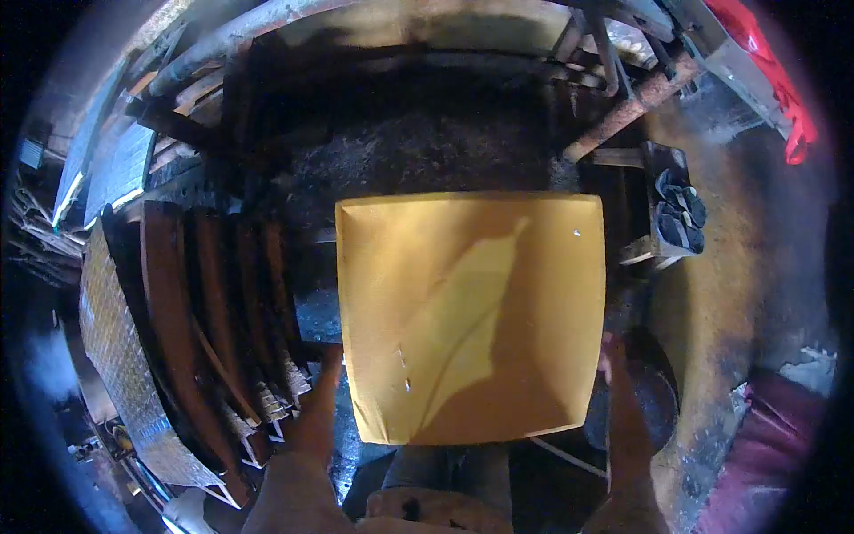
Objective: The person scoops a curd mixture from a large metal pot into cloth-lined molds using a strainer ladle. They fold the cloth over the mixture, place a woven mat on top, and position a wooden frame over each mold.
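A large yellow square panel [427, 303] with slightly bowed sides is held up in front of my body, its broad face towards me. My left hand [333, 363] grips its left edge and my right hand [609, 356] its right edge, both in the lower half. Most of the fingers are out of sight behind or beside the panel. Shadows fall across its face, and small pale marks show near its lower left and upper right.
On the left stands a row of brown curved panels [165, 311] beside a woven-patterned sheet [124, 356]. Rusty pipes [632, 107] cross the top. A box with dark gloves [678, 214] is at right. Red cloth [774, 71] hangs upper right; maroon fabric [765, 454] lies lower right.
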Tool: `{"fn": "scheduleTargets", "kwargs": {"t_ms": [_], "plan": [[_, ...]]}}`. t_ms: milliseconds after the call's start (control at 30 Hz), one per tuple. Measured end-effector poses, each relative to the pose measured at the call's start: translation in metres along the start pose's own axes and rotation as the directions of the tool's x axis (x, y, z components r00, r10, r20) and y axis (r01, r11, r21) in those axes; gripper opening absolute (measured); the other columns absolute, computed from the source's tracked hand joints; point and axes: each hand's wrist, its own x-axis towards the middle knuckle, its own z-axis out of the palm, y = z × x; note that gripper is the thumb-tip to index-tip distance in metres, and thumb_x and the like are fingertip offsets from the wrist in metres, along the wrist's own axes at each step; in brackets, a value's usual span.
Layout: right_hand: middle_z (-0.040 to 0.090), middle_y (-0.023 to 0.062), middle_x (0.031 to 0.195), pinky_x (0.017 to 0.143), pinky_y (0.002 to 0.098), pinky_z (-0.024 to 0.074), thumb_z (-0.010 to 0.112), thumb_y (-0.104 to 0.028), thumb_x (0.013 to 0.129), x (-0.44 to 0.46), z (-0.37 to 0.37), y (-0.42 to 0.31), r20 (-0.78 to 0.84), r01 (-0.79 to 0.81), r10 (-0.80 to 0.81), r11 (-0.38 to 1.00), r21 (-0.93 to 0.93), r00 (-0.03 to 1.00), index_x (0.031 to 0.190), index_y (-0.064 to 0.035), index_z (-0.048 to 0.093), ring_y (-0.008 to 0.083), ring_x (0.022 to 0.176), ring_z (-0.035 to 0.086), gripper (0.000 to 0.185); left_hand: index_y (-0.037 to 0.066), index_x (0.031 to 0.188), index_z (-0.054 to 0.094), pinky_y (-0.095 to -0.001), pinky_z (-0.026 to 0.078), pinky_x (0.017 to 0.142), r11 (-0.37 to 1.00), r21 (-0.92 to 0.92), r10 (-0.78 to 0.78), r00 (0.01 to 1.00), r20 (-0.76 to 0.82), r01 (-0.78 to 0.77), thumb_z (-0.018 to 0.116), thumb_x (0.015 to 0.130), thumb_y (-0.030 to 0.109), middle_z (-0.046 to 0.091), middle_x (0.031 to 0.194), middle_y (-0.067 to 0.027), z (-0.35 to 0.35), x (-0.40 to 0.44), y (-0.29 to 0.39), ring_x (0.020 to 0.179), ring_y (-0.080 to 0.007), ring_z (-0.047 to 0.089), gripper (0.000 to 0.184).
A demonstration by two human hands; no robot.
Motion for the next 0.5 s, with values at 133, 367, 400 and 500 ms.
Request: {"fn": "scheduleTargets", "kwargs": {"t_ms": [133, 367, 400, 500], "plan": [[0.051, 0.0057, 0.084, 0.059, 0.0322, 0.0426, 0.052, -0.025, 0.082, -0.134, -0.014, 0.109, 0.107, -0.300, 0.292, 0.951, 0.069, 0.950, 0.108, -0.0104, 0.052, 0.0178, 0.071, 0.048, 0.029, 0.006, 0.088, 0.052, -0.0310, 0.046, 0.054, 0.908, -0.133, -0.357, 0.899, 0.252, 0.398, 0.047, 0.081, 0.015, 0.055, 0.078, -0.0102, 0.019, -0.165, -0.048, 0.068, -0.0208, 0.054, 0.012], [0.050, 0.0048, 0.074, 0.049, 0.0286, 0.0402, 0.054, -0.026, 0.080, -0.173, -0.002, 0.193, 0.282, -0.350, 0.274, 0.897, 0.268, 0.919, 0.105, -0.0099, 0.055, 0.0162, 0.059, 0.046, 0.030, 0.007, 0.084, 0.054, -0.0290, 0.045, 0.050, 0.780, -0.380, -0.321, 0.839, 0.438, 0.497, 0.048, 0.081, 0.013, 0.054, 0.073, -0.0093, 0.017, -0.258, -0.053, 0.063, -0.0173, 0.053, 0.009], [0.050, 0.0046, 0.073, 0.048, 0.0281, 0.0398, 0.054, -0.026, 0.079, -0.173, -0.004, 0.203, 0.286, -0.325, 0.244, 0.902, 0.284, 0.927, 0.104, -0.0098, 0.055, 0.0160, 0.058, 0.046, 0.030, 0.007, 0.083, 0.054, -0.0287, 0.044, 0.049, 0.824, -0.383, -0.245, 0.872, 0.425, 0.418, 0.048, 0.081, 0.013, 0.053, 0.073, -0.0092, 0.014, -0.260, -0.052, 0.063, -0.0168, 0.052, 0.009], [0.049, 0.0042, 0.068, 0.043, 0.0265, 0.0388, 0.055, -0.026, 0.078, -0.173, -0.017, 0.224, 0.271, -0.186, 0.099, 0.930, 0.317, 0.957, 0.103, -0.0096, 0.056, 0.0153, 0.053, 0.045, 0.030, 0.007, 0.082, 0.055, -0.0278, 0.044, 0.047, 0.942, -0.107, 0.334, 0.904, 0.268, -0.317, 0.049, 0.080, 0.012, 0.053, 0.071, -0.0088, -0.003, -0.271, -0.055, 0.060, -0.0153, 0.052, 0.008]]}}
